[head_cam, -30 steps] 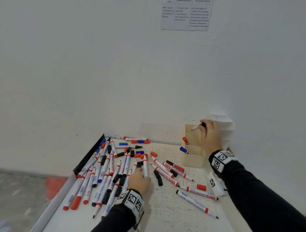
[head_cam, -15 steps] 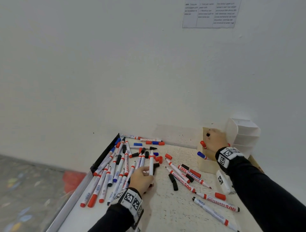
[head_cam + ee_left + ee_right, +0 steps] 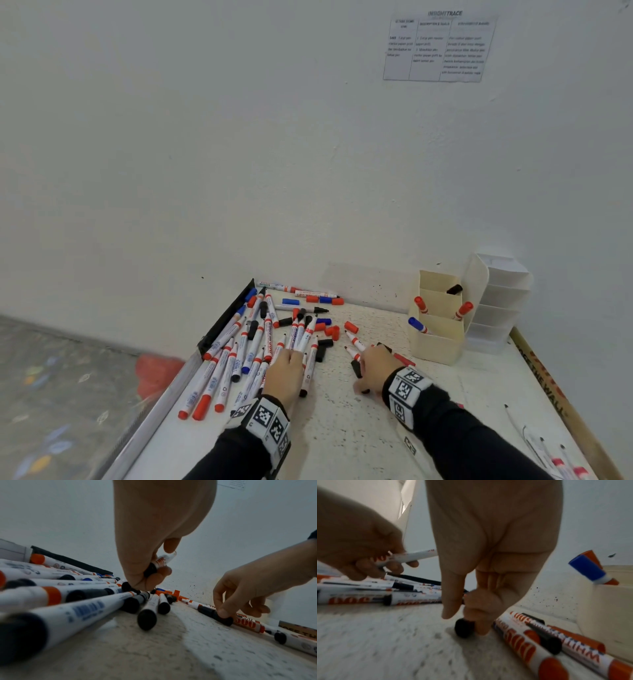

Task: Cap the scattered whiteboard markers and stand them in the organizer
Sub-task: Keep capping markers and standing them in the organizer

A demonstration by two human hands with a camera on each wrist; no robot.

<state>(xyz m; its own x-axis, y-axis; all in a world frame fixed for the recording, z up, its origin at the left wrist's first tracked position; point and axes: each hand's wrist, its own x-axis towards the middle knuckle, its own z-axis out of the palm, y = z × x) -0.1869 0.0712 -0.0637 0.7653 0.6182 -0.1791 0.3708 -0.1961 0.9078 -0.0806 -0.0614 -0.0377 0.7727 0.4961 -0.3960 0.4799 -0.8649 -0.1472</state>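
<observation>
Since the earlier frame your right hand [image 3: 373,368] has left the cream organizer [image 3: 436,342], where it had been lowering a black-capped marker, and has come down to the worktop [image 3: 342,438]; that marker [image 3: 455,289] now leans in the rear compartment, alongside two red-capped markers and one blue-capped marker in the nearer compartments. Your right fingertips [image 3: 481,615] now curl down onto a loose black cap [image 3: 464,628] lying beside the "500" markers [image 3: 522,646], pinching it against the surface; whether it has lifted clear cannot be told. Your left hand [image 3: 286,373] stays at the edge of the marker pile [image 3: 246,349], its fingers [image 3: 163,573] closed around a white marker barrel with red print and a black end [image 3: 159,562], raised off the pile. Judged from this, one marker is delivered and the next pairing has begun: a barrel in the left hand, a black cap under the right. The barrel's tip is hidden by your fingers, so confirm that its colour matches the cap before pressing them together. Most of the markers and several loose red, blue and black caps [image 3: 330,332] remain scattered on the worktop, so the task is at an early stage.
</observation>
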